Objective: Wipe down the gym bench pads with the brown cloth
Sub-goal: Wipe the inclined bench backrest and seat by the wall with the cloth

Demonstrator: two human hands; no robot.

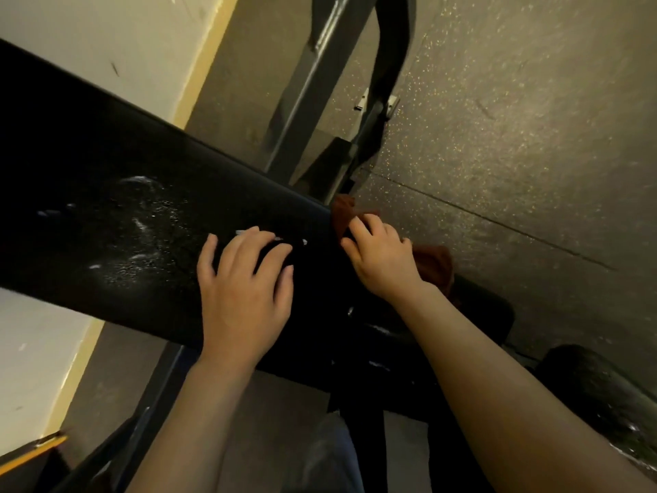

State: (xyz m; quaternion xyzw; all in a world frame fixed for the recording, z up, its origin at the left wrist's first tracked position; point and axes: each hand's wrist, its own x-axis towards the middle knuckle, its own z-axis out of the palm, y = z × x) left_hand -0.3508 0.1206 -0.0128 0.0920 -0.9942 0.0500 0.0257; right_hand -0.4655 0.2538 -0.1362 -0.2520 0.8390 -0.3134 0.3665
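A long black bench pad [117,208] runs from the upper left to the centre, with wet smears and white flecks on its top. My left hand [245,290] rests flat on the pad, fingers spread. My right hand [382,257] grips the brown cloth [435,259] at the pad's right edge; cloth shows above the fingers and behind the wrist. A second black pad [487,318] lies under my right forearm, mostly hidden.
A grey metal frame [302,112] of the bench rises behind the pad. Speckled rubber floor [515,137] fills the right side. A cream wall [117,40] with a yellow skirting strip is at the left. A dark round roller pad [597,382] sits lower right.
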